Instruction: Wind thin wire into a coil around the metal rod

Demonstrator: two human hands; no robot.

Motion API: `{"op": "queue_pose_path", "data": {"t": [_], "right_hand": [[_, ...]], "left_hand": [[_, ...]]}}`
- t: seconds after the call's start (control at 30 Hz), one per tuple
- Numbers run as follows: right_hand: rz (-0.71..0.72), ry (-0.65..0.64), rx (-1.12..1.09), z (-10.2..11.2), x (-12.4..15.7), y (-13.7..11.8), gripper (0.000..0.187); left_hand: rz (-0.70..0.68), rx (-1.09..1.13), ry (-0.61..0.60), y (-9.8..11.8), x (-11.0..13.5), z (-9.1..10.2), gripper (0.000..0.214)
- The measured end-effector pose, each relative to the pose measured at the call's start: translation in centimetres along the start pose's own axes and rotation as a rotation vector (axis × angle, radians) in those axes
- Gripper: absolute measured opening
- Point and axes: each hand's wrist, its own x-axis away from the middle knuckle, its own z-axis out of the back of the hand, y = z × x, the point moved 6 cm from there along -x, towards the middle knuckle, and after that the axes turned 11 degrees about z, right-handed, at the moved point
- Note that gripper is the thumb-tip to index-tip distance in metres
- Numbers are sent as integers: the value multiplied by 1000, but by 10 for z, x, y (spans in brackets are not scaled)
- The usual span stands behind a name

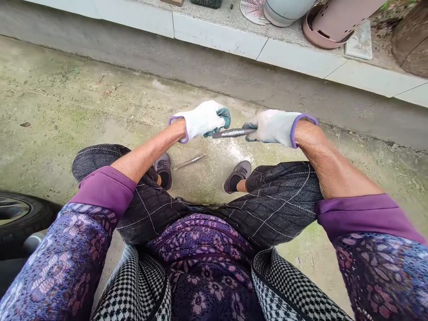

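I sit with both arms stretched out over my knees. Both hands wear white work gloves with green palms and purple cuffs. My left hand (203, 119) is closed around one end of a short grey metal rod (232, 132). My right hand (273, 127) is closed on the rod's other end. The rod lies roughly level between the two fists, above the concrete ground. A second thin metal rod (189, 162) lies on the ground between my shoes, near my left foot.
A raised concrete kerb (217, 38) runs across the back, bearing a pink pot (329, 22), a pale container (284, 11) and a flat slab (359, 42). A car tyre (20, 218) is at the lower left. My shoes (237, 174) rest on mossy concrete.
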Motion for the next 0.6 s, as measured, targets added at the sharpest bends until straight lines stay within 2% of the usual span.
{"op": "queue_pose_path", "data": {"t": [0.1,0.17,0.23,0.33,0.4,0.47,0.53,0.6], "right_hand": [[-89,76,144,17,-2,7,4],[-120,193,175,34,5,5,8],[-128,325,50,46,15,0,7],[-22,438,-331,50,27,-10,11],[61,363,-464,45,31,-16,19],[89,147,-420,30,30,-20,25],[89,-98,-252,10,25,-21,24],[90,-190,-12,-2,16,-18,16]], "left_hand": [[0,86,-35,0,2,-7,25],[-26,157,-56,0,0,-8,29],[-49,197,-63,-1,-3,-6,31],[-58,224,-62,-3,-6,-3,31],[-53,208,-66,-4,-7,-2,31],[-57,120,-45,-4,-6,1,27],[-82,22,-16,-1,-5,3,23],[-53,-39,0,1,-3,3,20]]}}
